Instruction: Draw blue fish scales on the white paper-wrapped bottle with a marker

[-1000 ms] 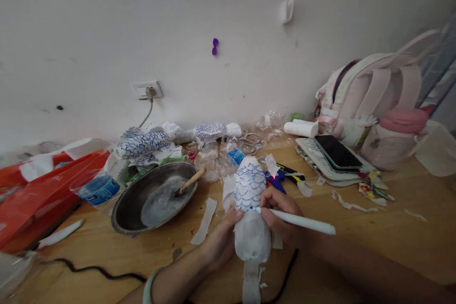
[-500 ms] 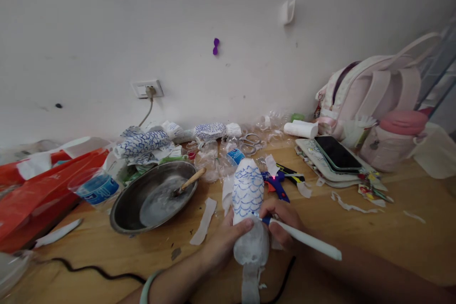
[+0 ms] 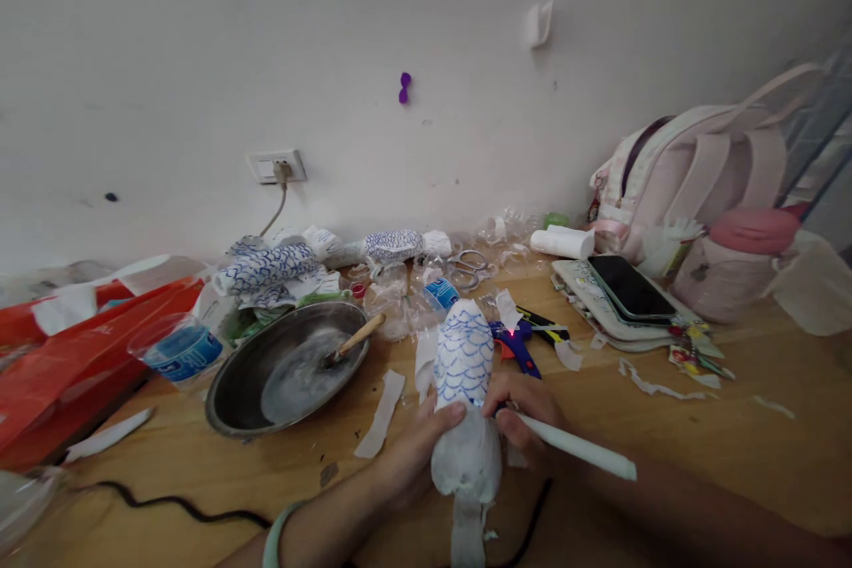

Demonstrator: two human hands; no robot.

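At the near edge, a pale band (image 3: 274, 541) circles the left wrist, and a black cord (image 3: 179, 506) snakes over the table (image 3: 738, 426). The left hand (image 3: 416, 453) has its grip closed around the left side of a white papered form (image 3: 464, 359), thumb across its front; the form stands in front of the person, above the table's near part, its plain lower end and pale tail pointing down. Blue scales cover its upper part. The right hand's (image 3: 525, 413) grip is closed on a white marker (image 3: 579, 445), fingers against the form's right side, just below the scales; the marker's tip is hard to make out.

Beyond the left hand lie a paper strip (image 3: 382, 413) and a metal bowl (image 3: 243, 386) with a wooden-handled brush (image 3: 359, 337) resting in it. Past the right hand is a blue glue gun (image 3: 523, 351). Farther back, a phone (image 3: 631, 287) lies on a pouch (image 3: 572, 284), near scissors (image 3: 469, 264). Two more scaled forms (image 3: 272, 269) lie along the wall, beside which a pink backpack (image 3: 672, 164) stands at the right.
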